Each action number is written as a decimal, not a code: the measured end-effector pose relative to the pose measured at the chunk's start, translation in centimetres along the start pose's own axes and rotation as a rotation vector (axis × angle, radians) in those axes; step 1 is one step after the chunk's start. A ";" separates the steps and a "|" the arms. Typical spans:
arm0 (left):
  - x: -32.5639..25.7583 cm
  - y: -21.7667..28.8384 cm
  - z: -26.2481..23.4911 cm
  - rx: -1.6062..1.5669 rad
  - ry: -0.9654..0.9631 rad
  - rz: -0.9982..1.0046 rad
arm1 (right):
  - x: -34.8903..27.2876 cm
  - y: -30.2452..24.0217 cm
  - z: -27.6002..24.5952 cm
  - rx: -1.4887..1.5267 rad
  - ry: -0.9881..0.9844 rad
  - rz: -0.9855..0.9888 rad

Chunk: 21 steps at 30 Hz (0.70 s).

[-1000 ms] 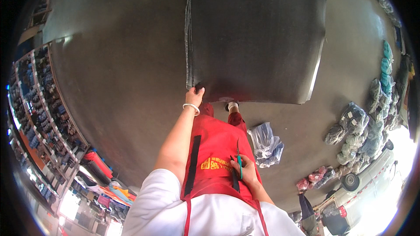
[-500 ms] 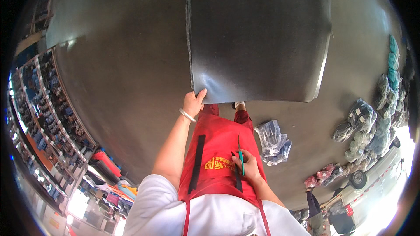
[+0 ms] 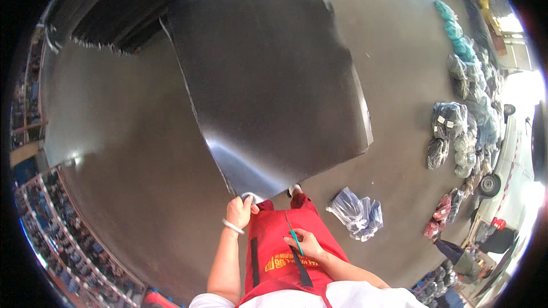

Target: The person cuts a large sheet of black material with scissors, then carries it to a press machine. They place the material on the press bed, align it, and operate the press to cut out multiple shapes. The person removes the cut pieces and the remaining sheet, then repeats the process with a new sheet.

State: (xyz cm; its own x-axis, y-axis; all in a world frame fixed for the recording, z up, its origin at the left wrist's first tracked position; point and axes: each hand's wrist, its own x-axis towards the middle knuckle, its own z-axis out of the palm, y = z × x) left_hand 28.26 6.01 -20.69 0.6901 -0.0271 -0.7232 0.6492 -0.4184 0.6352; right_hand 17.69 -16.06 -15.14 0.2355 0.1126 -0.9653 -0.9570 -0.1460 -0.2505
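Observation:
A large, smooth black sheet (image 3: 268, 85) stretches out ahead of me, tilted across the view. Several layers show along its right edge. My left hand (image 3: 238, 212), with a pale bangle at the wrist, pinches its near left corner between thumb and fingers. The sheet bends and shines just beyond that grip. In front of my red apron (image 3: 274, 222), my right hand (image 3: 308, 245) is closed on a slim tool with a teal handle (image 3: 295, 239) and a thin dark tip pointing away from me. The tool's exact kind cannot be made out.
A clear bag of dark blue goods (image 3: 357, 214) lies on the floor right of my feet. Wrapped bundles (image 3: 468, 102) line the right side, near a parked white vehicle (image 3: 508, 177). Ragged-edged black material (image 3: 125, 11) lies far left; loaded shelves (image 3: 63, 217) stand on the left.
The view has shifted, bringing the black material at the far left into sight. The sheet now lies slanted, its near corner still in my left hand. My right hand keeps the teal-handled tool.

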 end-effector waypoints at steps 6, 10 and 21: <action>-0.9 2.8 -1.5 -0.690 0.057 -0.005 | 1.6 -1.6 -1.1 0.243 -0.097 -0.076; -1.5 2.1 -0.4 -0.900 0.099 -0.118 | 3.1 -2.7 -2.5 0.345 -0.308 -0.252; -2.8 -0.4 0.0 -1.005 0.102 -0.206 | 3.9 -4.5 -4.3 0.274 -0.457 -0.141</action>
State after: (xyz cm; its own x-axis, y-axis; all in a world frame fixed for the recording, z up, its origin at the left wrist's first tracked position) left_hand 26.06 6.28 -18.94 0.5285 0.0559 -0.8471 0.6931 0.5478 0.4685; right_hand 23.59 -19.15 -18.09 0.3256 0.5368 -0.7784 -0.9449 0.1560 -0.2876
